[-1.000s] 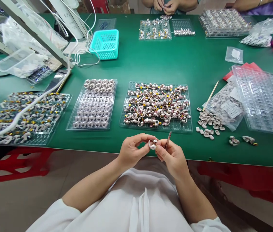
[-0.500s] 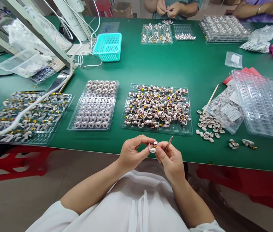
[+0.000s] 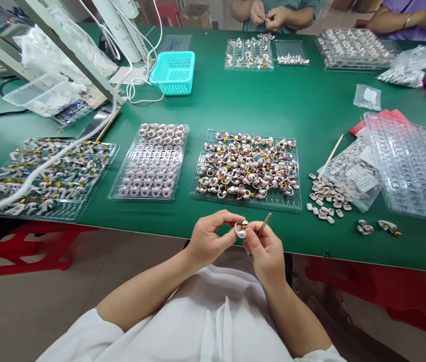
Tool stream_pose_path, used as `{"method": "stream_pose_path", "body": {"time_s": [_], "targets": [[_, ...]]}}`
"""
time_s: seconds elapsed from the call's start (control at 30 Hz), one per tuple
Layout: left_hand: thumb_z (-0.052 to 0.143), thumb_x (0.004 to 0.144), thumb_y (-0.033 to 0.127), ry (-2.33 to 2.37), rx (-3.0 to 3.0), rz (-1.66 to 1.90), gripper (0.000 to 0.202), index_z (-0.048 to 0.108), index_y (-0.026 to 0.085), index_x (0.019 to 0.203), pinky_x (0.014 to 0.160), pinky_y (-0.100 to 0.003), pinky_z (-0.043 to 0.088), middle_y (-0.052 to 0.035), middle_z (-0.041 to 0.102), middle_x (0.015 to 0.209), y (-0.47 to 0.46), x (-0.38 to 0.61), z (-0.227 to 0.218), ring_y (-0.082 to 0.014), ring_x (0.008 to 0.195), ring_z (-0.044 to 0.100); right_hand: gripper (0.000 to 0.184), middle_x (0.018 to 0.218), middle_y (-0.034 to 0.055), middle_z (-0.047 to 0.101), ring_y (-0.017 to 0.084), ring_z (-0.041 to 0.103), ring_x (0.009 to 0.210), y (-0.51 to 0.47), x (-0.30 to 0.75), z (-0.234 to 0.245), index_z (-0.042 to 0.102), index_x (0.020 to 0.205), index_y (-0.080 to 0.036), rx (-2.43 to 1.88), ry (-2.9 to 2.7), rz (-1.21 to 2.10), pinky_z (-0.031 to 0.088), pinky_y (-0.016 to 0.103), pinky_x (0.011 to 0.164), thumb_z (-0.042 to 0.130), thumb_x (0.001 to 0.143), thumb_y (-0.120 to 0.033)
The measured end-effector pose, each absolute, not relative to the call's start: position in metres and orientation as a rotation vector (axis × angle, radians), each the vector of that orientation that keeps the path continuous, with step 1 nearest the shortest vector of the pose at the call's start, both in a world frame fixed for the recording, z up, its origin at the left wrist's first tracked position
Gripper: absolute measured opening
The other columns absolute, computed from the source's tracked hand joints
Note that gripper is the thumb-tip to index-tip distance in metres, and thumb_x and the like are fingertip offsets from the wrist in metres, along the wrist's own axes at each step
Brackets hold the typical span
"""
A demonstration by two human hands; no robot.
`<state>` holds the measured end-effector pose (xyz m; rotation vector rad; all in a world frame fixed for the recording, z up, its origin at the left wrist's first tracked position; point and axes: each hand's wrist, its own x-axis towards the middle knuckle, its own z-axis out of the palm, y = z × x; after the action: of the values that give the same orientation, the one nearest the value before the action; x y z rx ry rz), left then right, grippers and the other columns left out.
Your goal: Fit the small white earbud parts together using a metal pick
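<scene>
Between thumb and fingers of my left hand (image 3: 213,235) is a small white C-shaped earbud (image 3: 240,233), its dark and gold inner parts showing at the top. My right hand (image 3: 268,250) pinches the earbud's right side with thumb and fingertips. Metal tweezers (image 3: 264,224) are tucked in that same hand, pointing up and right; their lower end is hidden. Just beyond both hands lies a clear tray (image 3: 292,205) heaped with similar earbuds. To the right are loose white oval caps (image 3: 326,193) and two earbud pieces (image 3: 364,227) on the green table.
Left stand a tray of ring-shaped parts (image 3: 166,133) and a tray of curved parts (image 3: 50,191), crossed by a white cable (image 3: 34,176). A turquoise basket (image 3: 175,75) sits farther back. Clear stacked trays (image 3: 416,171) lie right. Co-workers' hands (image 3: 269,15) are across the table.
The view has shifted slightly, so most things sit a little farther right. Both hands keep the same hold on the earbud, and the tweezers stay in my right hand.
</scene>
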<state>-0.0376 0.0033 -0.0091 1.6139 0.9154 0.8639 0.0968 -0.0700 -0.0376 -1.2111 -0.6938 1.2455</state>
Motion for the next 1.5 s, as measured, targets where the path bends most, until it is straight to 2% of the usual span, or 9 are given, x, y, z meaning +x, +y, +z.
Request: {"method": "stream_pose_path", "body": {"time_s": [0.2,0.53,0.83,1.03,1.23,1.37,1.5], "targets": [[0.066,0.088,0.021,0.861,1.623,0.875,0.018,0.076,0.017,0.102,0.071,-0.025,0.055,-0.0081,0.076,0.088,0.004,-0.04,-0.008,-0.0169,0.078,0.07,0.026,0.064,-0.0041,0.05,0.009,0.04,0.052,-0.068,0.094,-0.039,0.06,0.089,-0.02,-1.217,-0.624,1.211,0.03,0.024,0.048,0.065,0.088,-0.045],[0.072,0.084,0.024,0.852,1.52,0.881,0.017,0.079,0.018,0.097,0.067,-0.026,0.056,-0.008,0.078,0.085,0.006,-0.039,-0.009,-0.0178,0.075,0.071,0.022,0.069,-0.0034,0.053,0.009,0.041,0.056,-0.067,0.099,-0.041,0.061,0.087,-0.02,-1.241,-0.648,1.173,0.032,0.024,0.052,0.069,0.086,-0.041],[0.073,0.082,0.022,0.836,1.466,0.873,0.016,0.08,0.018,0.097,0.067,-0.025,0.056,-0.0077,0.078,0.085,0.004,-0.039,-0.009,-0.0175,0.075,0.071,0.025,0.063,-0.0066,0.046,0.008,0.037,0.05,-0.066,0.093,-0.04,0.054,0.085,-0.022,-1.189,-0.589,1.223,0.03,0.022,0.046,0.068,0.086,-0.043],[0.074,0.082,0.026,0.844,1.472,0.826,0.016,0.08,0.016,0.092,0.065,-0.025,0.055,-0.0079,0.076,0.079,0.005,-0.041,-0.003,-0.0169,0.071,0.069,0.021,0.076,-0.003,0.055,0.009,0.046,0.058,-0.068,0.097,-0.033,0.057,0.09,-0.022,-1.272,-0.693,1.123,0.038,0.023,0.052,0.069,0.085,-0.039],[0.075,0.081,0.03,0.813,1.233,0.619,0.021,0.078,0.013,0.093,0.074,-0.029,0.057,-0.0097,0.077,0.088,0.008,-0.045,0.006,-0.0193,0.079,0.071,0.019,0.077,-0.0012,0.058,0.013,0.053,0.066,-0.07,0.113,-0.02,0.063,0.1,-0.024,-1.317,-0.916,1.13,0.044,0.025,0.058,0.069,0.085,-0.035],[0.083,0.072,0.027,0.811,0.949,0.552,0.022,0.074,0.012,0.086,0.069,-0.026,0.056,-0.0062,0.076,0.077,0.009,-0.042,0.008,-0.015,0.071,0.07,0.012,0.087,0.0022,0.059,0.014,0.055,0.072,-0.07,0.116,-0.015,0.067,0.096,-0.024,-1.323,-1.053,1.06,0.044,0.026,0.06,0.066,0.087,-0.032],[0.087,0.068,0.024,0.805,0.837,0.574,0.022,0.076,0.012,0.082,0.068,-0.024,0.056,-0.0046,0.076,0.073,0.009,-0.04,0.009,-0.013,0.067,0.07,0.005,0.087,0.0013,0.057,0.014,0.056,0.074,-0.07,0.111,-0.016,0.066,0.093,-0.025,-1.28,-0.996,1.049,0.045,0.026,0.062,0.064,0.089,-0.027]]}}
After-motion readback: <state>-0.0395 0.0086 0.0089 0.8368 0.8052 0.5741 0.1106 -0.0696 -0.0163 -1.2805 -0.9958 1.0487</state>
